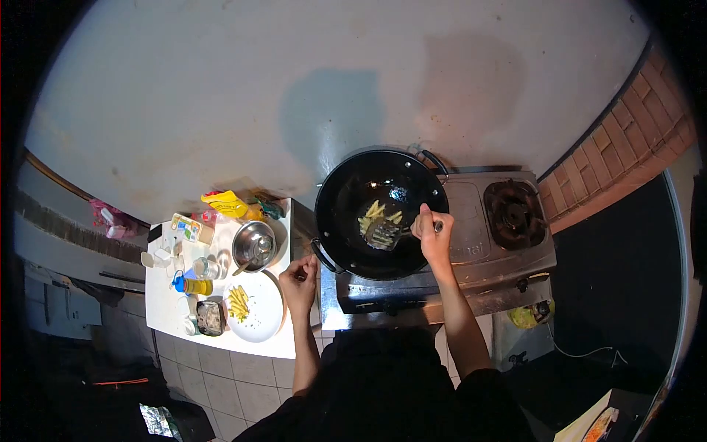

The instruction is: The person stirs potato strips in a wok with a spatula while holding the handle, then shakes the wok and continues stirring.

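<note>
My right hand grips the handle of a slotted metal spatula, whose head rests among pale, stick-shaped pieces like cut potato fries in a black wok. The wok stands on the left burner of a metal gas stove. Close to the wok's lower left handle, my left hand is closed with the fingers curled; whatever it may hold is hidden. Left of that hand, a white plate bears more fries.
A white table at left carries a steel bowl, a blue-capped yellow bottle, a container, jars and a yellow packet. The right burner is bare. A brick edge borders the right side.
</note>
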Tool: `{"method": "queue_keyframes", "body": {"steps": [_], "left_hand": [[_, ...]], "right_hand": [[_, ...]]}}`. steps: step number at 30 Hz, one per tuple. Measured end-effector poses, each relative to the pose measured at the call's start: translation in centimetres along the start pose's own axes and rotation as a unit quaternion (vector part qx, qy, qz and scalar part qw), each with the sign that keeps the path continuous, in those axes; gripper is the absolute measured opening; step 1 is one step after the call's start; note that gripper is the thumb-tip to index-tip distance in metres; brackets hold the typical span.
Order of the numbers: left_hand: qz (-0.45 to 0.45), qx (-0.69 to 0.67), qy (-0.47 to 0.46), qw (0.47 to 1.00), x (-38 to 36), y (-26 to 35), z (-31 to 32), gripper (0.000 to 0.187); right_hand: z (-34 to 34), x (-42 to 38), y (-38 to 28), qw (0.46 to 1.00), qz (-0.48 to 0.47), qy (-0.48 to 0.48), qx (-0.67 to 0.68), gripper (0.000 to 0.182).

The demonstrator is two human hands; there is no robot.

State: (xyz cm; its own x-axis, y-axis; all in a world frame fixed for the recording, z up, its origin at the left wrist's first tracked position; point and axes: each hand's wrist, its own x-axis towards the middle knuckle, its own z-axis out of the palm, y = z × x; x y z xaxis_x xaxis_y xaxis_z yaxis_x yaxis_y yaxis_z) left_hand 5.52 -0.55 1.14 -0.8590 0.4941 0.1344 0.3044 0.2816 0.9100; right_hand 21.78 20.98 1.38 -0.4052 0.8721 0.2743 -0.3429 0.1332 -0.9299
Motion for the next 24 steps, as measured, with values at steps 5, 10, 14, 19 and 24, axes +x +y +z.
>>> {"method": "queue_keyframes", "body": {"steps": [5, 10, 14, 19, 24], "left_hand": [[-0.005, -0.008, -0.01, 1.0, 0.0, -0.3, -0.1, 0.021], [-0.01, -0.006, -0.002, 1.0, -0.1, -0.1, 0.1, 0.021], [0.005, -0.009, 0.001, 1.0, -0.1, -1.0, 0.1, 0.019], [0.006, -0.003, 0.004, 1.0, 0.0, -0.6, 0.2, 0.018], [-0.005, -0.009, -0.001, 1.0, -0.1, -0.6, 0.2, 0.018]], "right_hand": [[0.1, -0.3, 0.3, 1.0, 0.01, 0.002, -0.018, 0.047], [1.0, -0.6, -1.1, 1.0, -0.023, 0.002, 0.001, 0.046], [0.7, 0.0, -2.5, 0.998, -0.046, 0.022, 0.047, 0.049], [-0.4, -0.2, -1.3, 0.993, -0.055, 0.088, 0.059, 0.049], [-0.4, -0.9, -0.3, 0.988, -0.058, 0.115, 0.083, 0.049]]}}
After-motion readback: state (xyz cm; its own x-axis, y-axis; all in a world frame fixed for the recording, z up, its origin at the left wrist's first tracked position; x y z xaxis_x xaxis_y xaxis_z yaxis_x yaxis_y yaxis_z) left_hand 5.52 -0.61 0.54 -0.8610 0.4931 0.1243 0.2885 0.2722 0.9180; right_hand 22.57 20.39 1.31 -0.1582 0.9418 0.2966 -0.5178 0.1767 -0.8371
